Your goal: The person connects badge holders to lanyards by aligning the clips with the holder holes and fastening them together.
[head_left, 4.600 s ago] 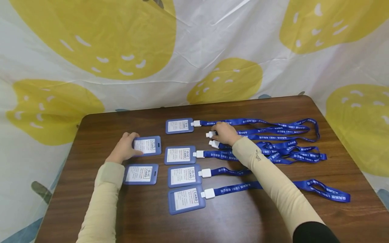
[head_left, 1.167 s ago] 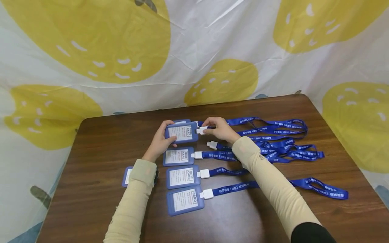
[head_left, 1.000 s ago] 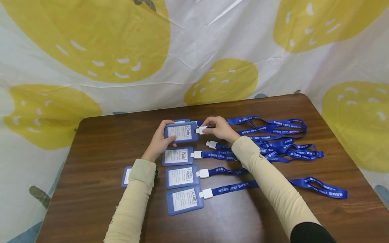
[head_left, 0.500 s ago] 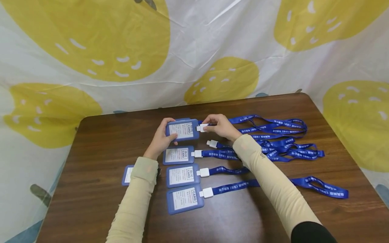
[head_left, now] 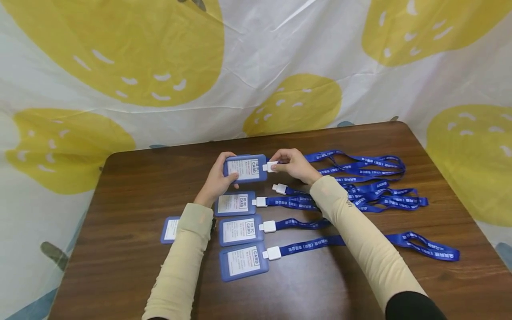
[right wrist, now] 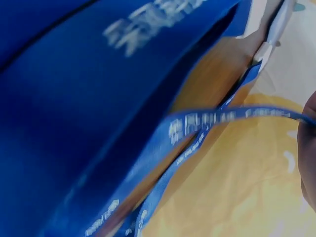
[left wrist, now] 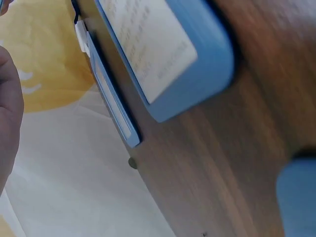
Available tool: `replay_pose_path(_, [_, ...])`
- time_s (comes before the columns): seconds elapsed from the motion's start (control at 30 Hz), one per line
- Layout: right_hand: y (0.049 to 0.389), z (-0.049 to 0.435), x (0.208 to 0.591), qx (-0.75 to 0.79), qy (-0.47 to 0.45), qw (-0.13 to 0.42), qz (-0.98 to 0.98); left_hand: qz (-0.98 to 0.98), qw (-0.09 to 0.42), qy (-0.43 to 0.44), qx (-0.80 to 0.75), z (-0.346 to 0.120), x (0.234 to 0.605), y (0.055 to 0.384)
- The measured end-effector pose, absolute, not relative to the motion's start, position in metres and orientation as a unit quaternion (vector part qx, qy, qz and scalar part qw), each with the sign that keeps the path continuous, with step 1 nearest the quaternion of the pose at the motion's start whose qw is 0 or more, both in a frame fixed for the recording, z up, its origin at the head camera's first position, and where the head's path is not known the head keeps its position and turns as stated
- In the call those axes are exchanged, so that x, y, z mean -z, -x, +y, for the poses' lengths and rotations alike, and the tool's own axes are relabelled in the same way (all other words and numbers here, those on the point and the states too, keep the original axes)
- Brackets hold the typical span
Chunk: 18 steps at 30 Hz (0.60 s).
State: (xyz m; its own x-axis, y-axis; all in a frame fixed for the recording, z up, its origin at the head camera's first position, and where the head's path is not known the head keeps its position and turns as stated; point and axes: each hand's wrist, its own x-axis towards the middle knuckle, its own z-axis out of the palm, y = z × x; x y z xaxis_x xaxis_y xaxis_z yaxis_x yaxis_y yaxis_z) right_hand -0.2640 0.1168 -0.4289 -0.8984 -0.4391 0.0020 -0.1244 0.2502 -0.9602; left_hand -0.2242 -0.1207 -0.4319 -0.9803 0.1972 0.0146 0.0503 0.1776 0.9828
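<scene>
In the head view my left hand [head_left: 219,178] grips a blue ID card holder [head_left: 246,169] by its left end, thumb on the front, raised above the table. My right hand [head_left: 296,165] pinches the white clip [head_left: 273,166] of a blue lanyard between thumb and finger. The clip's tip meets the slotted end of the holder; whether it is hooked through the slot cannot be seen. In the right wrist view, that lanyard's strap [right wrist: 197,121] runs up to the hand at the right edge. Another holder at the back is mostly hidden behind the held one.
Three holders with clipped lanyards, such as the front one [head_left: 245,261], lie in a column on the brown table [head_left: 120,266]. A loose holder [head_left: 169,230] is partly covered by my left sleeve. One lanyard clip [head_left: 281,189] has no holder. Patterned cloth [head_left: 180,124] hangs behind.
My left hand has lifted the holder from the left side of the table and carried it right to the clip. Lately both hands, holder and clip have shifted slightly right and up.
</scene>
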Motion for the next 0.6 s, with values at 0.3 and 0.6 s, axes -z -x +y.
replay_pose_path(0.3, [0.265,0.119,0.430,0.492,0.216,0.128,0.834,0.788,0.062,-0.077,-0.608,-0.122,0.434,0.226])
replay_pose_path(0.6, [0.267,0.137,0.429,0.341,0.259,0.132,0.894,0.803,0.078,-0.061,-0.587,-0.127,0.435,0.227])
